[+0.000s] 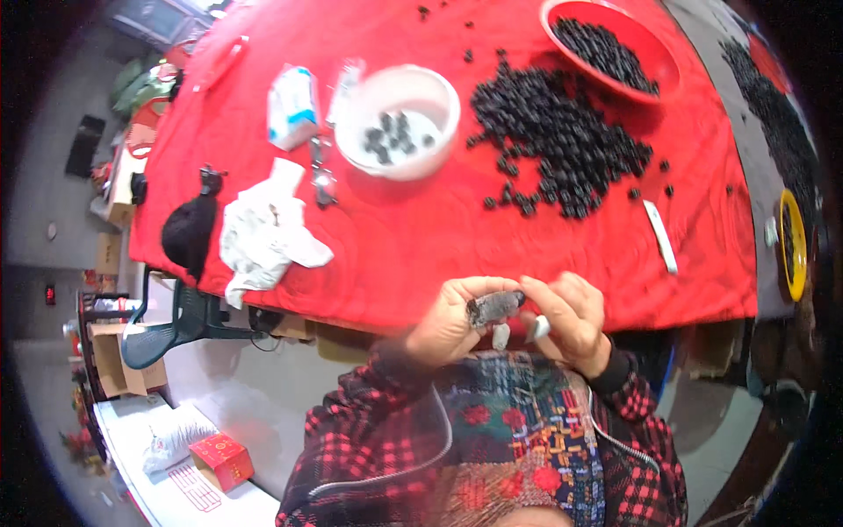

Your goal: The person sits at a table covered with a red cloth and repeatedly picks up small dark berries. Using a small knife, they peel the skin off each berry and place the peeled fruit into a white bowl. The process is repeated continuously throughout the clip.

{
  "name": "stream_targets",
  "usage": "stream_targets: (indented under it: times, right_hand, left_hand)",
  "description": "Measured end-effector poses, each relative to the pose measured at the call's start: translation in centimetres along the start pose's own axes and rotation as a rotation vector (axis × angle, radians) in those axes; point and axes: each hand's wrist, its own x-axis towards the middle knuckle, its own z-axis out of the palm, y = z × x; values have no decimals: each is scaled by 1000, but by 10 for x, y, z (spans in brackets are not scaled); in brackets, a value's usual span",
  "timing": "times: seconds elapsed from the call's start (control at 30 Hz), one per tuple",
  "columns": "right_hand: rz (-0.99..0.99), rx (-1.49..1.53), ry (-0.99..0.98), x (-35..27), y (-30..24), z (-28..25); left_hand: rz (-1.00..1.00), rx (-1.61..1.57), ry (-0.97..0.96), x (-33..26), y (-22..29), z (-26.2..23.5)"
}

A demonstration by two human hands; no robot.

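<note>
My left hand [443, 325] is closed around a grey-black oblong piece [497, 307] with a smudged, rough surface, held just in front of my body at the table's near edge. My right hand [575, 321] meets it with bent fingers, the index fingertip against a small black bead-like lump [520, 299] at the piece's right end. A short whitish object [537, 328] shows at the right thumb; I cannot tell whether it is a finger cover or a tool. Beyond the hands lies a heap of black bead-like pieces [562, 140].
A white bowl [443, 132] contains several dark pieces; a red basin [672, 75] is partly filled with more. On the red cloth [378, 263] lie a crumpled white cloth [263, 237], a tissue pack [294, 110], a black cap-like item [187, 233] and a white strip [660, 237]. A chair [167, 342] stands left.
</note>
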Motion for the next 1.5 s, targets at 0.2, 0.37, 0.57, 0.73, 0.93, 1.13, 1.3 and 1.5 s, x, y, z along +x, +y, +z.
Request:
stream_targets:
  times: [0.2, 0.37, 0.57, 0.73, 0.93, 1.13, 1.3, 1.5]
  right_hand:
    - [211, -113, 72, -16, 25, -3]
    - [257, -141, 46, -29, 38, 4]
    - [314, -132, 34, -30, 39, 1]
    - [305, -112, 47, -32, 40, 4]
    - [330, -135, 10, -35, 41, 5]
    - [332, -169, -23, -30, 38, 6]
    - [551, 18, -79, -23, 35, -1]
    - [482, 146, -90, 58, 33, -21]
  left_hand:
    - [896, 1065, 538, 26, 100, 7]
    - [931, 1492, 868, 68, 149, -51]
    - [1074, 1650, 257, 63, 87, -16]
    - [787, 1586, 230, 92, 51, -31]
    - [797, 1694, 201, 101, 47, -41]
    - [381, 885, 210, 88, 52, -29]
    - [211, 317, -26, 97, 54, -44]
    - [-42, -69, -263, 105, 57, -51]
